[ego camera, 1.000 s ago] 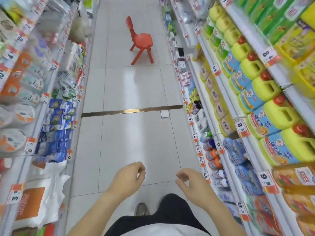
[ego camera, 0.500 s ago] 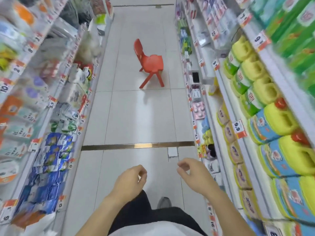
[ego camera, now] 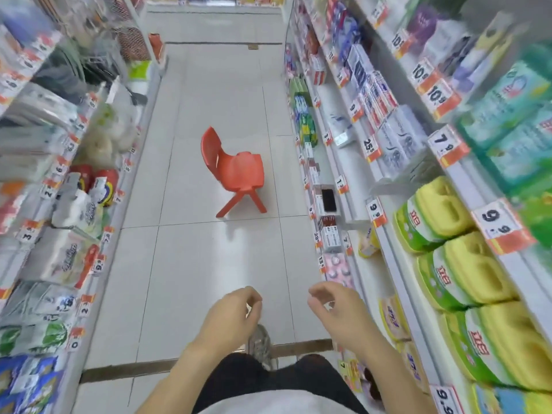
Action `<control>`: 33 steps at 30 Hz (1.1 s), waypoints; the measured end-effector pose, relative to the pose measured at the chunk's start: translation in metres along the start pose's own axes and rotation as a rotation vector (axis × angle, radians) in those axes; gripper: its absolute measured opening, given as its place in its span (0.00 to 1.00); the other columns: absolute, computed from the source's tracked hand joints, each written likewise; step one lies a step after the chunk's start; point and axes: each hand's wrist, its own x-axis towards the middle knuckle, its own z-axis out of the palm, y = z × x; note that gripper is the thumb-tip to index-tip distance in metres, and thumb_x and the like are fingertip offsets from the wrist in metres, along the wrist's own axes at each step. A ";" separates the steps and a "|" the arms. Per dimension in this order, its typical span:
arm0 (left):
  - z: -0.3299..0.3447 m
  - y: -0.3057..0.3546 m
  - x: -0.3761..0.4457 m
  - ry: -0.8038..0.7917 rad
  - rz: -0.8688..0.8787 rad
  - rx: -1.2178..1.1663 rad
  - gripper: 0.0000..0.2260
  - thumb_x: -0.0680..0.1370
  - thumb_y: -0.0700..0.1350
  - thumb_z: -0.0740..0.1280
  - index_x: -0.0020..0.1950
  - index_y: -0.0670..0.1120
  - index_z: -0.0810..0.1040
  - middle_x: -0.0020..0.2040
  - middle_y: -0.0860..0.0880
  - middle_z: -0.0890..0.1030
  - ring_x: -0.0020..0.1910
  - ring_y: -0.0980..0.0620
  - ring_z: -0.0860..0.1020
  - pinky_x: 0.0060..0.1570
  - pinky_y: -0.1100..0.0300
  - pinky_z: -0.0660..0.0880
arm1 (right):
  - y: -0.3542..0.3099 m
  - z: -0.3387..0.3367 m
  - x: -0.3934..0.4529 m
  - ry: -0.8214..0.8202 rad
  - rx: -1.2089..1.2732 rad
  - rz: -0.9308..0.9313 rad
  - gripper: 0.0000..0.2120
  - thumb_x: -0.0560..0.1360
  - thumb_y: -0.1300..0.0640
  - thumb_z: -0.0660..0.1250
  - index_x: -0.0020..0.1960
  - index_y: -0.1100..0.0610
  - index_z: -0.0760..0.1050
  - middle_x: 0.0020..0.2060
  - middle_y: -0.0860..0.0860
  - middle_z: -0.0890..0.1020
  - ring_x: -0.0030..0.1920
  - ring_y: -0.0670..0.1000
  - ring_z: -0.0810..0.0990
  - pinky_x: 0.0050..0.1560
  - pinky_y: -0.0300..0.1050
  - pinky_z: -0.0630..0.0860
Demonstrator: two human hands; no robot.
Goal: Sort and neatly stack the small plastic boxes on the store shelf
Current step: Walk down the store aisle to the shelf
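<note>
I stand in a store aisle with both hands held out low in front of me, over the floor. My left hand [ego camera: 231, 313] has loosely curled fingers and holds nothing. My right hand [ego camera: 336, 309] is the same, empty with relaxed curled fingers. Small boxes [ego camera: 328, 234] stand on the lower right shelf ahead of my right hand, with a black-faced box [ego camera: 328, 200] above them and pink packs [ego camera: 336, 265] nearer me. Neither hand touches the shelf.
A red plastic chair [ego camera: 234, 171] stands in the aisle ahead. Yellow-green detergent jugs [ego camera: 460, 273] fill the right shelf beside me. Bagged goods [ego camera: 71, 252] line the left shelves. White tile floor [ego camera: 209, 258] runs between the shelves.
I have walked forward along the aisle; the chair and the small boxes on the right are closer. Both hands stay empty and in much the same pose.
</note>
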 end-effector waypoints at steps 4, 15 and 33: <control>-0.055 0.024 0.108 -0.026 0.038 0.040 0.05 0.79 0.51 0.60 0.49 0.55 0.75 0.45 0.62 0.79 0.42 0.59 0.78 0.40 0.65 0.72 | -0.009 -0.041 0.081 0.032 0.023 0.053 0.06 0.77 0.49 0.67 0.54 0.43 0.78 0.48 0.37 0.82 0.50 0.34 0.79 0.51 0.29 0.72; -0.123 0.072 0.395 -0.069 0.007 0.068 0.04 0.79 0.51 0.60 0.48 0.57 0.75 0.44 0.63 0.78 0.42 0.62 0.78 0.40 0.68 0.72 | -0.009 -0.149 0.360 0.018 0.084 0.094 0.05 0.78 0.51 0.67 0.53 0.43 0.76 0.46 0.37 0.82 0.49 0.32 0.78 0.49 0.25 0.70; -0.229 0.150 0.745 -0.120 0.157 0.134 0.06 0.79 0.51 0.60 0.50 0.56 0.77 0.43 0.61 0.79 0.39 0.60 0.78 0.40 0.62 0.76 | -0.051 -0.291 0.673 0.068 0.108 0.119 0.09 0.79 0.50 0.66 0.58 0.46 0.78 0.50 0.38 0.81 0.51 0.34 0.78 0.52 0.27 0.72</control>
